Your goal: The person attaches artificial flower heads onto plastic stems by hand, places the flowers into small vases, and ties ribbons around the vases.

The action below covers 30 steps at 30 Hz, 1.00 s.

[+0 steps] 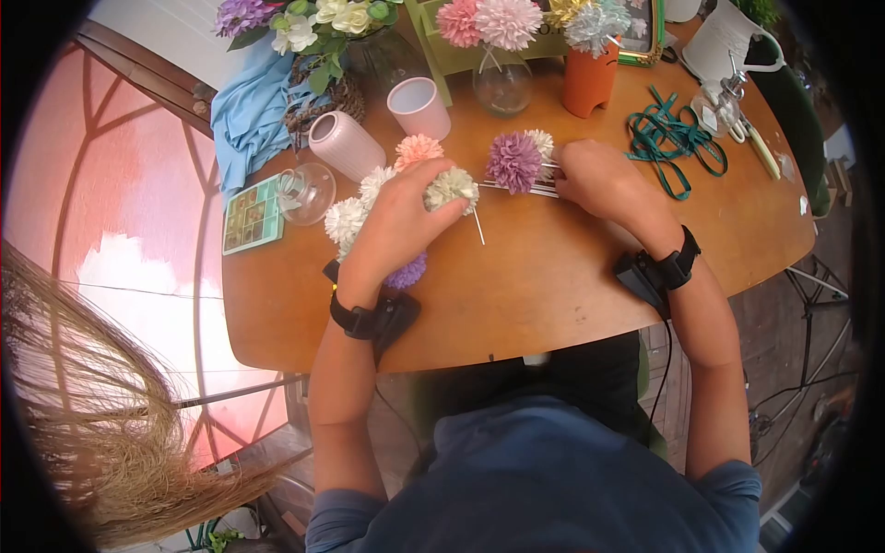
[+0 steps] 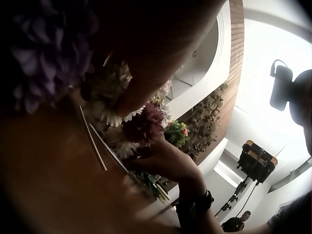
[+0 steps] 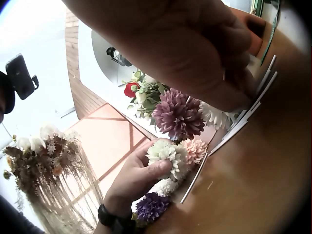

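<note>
In the head view the left hand (image 1: 398, 221) pinches a pale cream-green flower (image 1: 451, 190) between thumb and fingers; its white stem (image 1: 479, 227) points toward the table's front edge. The right hand (image 1: 604, 184) has its fingers curled round white stems (image 1: 544, 190), beside a mauve flower (image 1: 513, 163) and a white flower (image 1: 538, 142). In the right wrist view the left hand (image 3: 130, 181) and its pale flower (image 3: 167, 157) are below the mauve flower (image 3: 179, 114). Peach (image 1: 418, 150), white (image 1: 346, 220) and purple (image 1: 407, 273) flowers lie around the left hand.
Behind the hands stand a pink cup (image 1: 419, 109), a ribbed pink vase (image 1: 346, 146), a glass vase (image 1: 502, 85) and an orange vase (image 1: 588, 85). Green ribbon (image 1: 673, 138) lies right. A glass vessel (image 1: 307, 194) and a teal-edged box (image 1: 253, 216) are left.
</note>
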### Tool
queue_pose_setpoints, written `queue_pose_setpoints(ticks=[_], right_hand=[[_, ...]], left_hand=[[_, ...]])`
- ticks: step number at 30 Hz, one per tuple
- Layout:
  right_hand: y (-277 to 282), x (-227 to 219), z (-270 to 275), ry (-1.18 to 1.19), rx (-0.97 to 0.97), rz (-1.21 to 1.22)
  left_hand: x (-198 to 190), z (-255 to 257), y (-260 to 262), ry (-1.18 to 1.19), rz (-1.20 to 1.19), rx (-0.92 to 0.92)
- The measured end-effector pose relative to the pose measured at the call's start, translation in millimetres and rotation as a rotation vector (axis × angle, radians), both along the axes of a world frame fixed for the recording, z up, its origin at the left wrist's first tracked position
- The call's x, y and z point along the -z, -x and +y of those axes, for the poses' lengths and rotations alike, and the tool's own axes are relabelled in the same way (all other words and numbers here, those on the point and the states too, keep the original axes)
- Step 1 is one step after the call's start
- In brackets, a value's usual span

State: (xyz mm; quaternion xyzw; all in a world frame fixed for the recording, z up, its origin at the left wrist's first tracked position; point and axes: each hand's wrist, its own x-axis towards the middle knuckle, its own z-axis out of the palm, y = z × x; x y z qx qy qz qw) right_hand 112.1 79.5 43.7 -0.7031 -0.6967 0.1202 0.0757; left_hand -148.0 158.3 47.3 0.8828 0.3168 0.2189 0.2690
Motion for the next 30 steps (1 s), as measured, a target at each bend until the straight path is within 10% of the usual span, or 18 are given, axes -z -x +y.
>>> queue_pose_setpoints(ticks=[7, 15, 30], right_hand=[[-9, 4, 3, -0.104, -0.061, 0.289], [22, -38, -17, 0.021, -0.061, 1.207], [35, -34, -20, -0.053, -0.008, 1.305]], left_hand=[[4, 5, -2, 0.181, -0.095, -0.039], [-7, 0, -5, 0.826, -0.505, 0.051], [-8, -4, -9, 0.744, -0.567, 0.102]])
